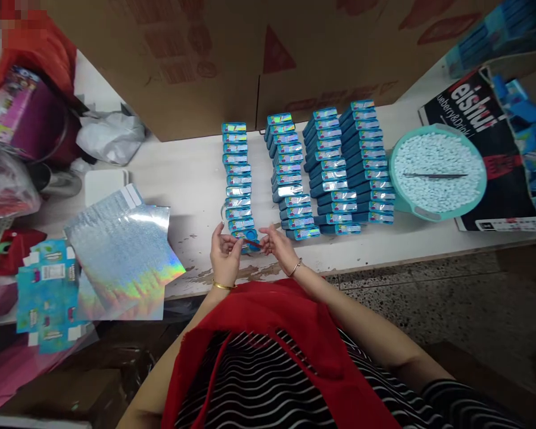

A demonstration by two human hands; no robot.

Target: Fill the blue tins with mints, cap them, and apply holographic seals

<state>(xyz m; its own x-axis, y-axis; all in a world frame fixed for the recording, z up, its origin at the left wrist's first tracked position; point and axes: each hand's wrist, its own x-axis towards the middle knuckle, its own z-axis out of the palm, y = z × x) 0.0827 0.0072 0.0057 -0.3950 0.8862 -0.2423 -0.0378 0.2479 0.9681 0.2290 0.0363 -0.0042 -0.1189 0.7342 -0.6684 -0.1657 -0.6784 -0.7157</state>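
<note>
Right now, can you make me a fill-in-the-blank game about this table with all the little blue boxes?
The small blue boxes stand in ___ rows.
The round teal basin sits to the ___ of the rows.
Both hands, left hand and right hand, hold one blue box at the near end of the ___ row.

Missing words: four; right; leftmost

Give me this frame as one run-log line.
left hand: holds small blue box | right hand: on same box | beside: rows of blue boxes | right: teal bowl
</note>
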